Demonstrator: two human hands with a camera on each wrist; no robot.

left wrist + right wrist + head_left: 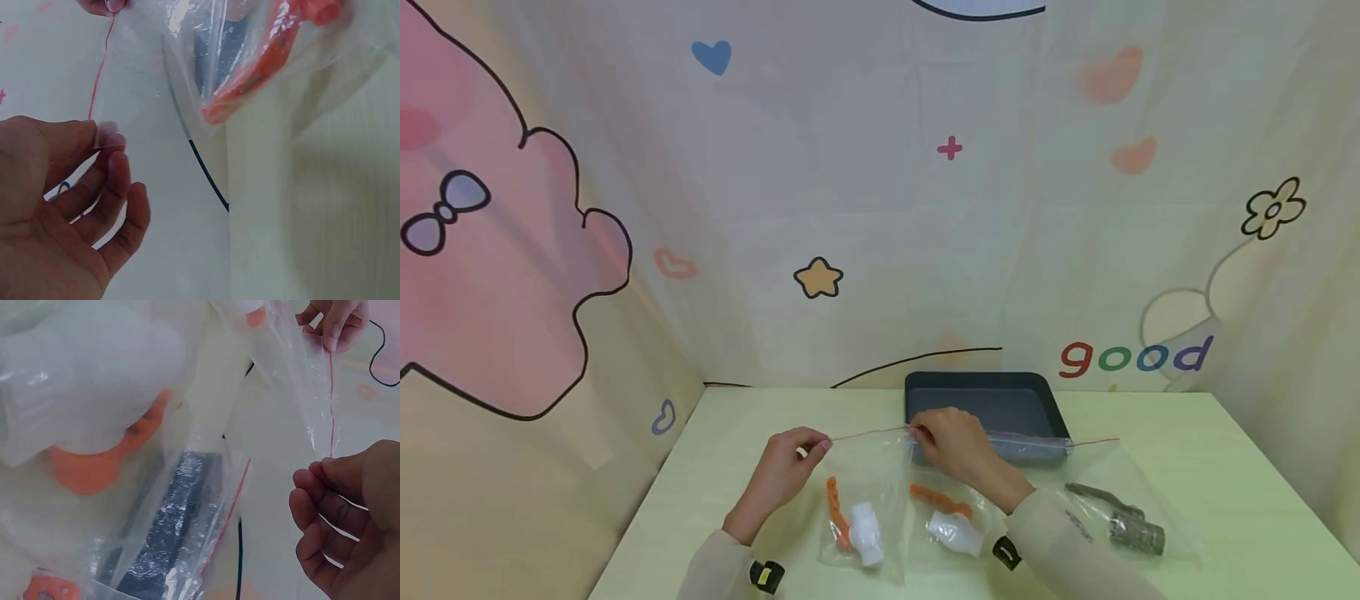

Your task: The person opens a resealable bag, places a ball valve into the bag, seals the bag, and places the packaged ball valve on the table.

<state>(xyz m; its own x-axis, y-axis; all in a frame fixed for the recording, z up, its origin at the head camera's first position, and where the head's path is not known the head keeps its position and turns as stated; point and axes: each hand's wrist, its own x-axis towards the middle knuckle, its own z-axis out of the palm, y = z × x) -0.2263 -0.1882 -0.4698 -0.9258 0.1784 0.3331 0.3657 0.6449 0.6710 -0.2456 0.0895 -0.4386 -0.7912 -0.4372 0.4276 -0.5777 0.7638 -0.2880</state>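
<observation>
My left hand (782, 471) pinches the left top corner of a clear zip bag (880, 467) between thumb and fingertip. My right hand (958, 446) pinches its right top corner, so the red-lined edge is stretched between both hands. Inside hang a curved orange piece (835, 508) and a white, roughly cylindrical piece (867, 535); their exact kind cannot be told. In the left wrist view the other fingers of the left hand (69, 194) are loosely bent. The right wrist view shows the right hand (350, 519) pinching the bag's edge.
A second clear bag with an orange piece (942, 502) and a white piece (957, 533) lies beneath my right forearm. To the right, another bag (1150, 483) contains a grey-green cylindrical part (1137, 533) and a curved arm. A dark tray (1048, 400) stands behind, partly covered by bags.
</observation>
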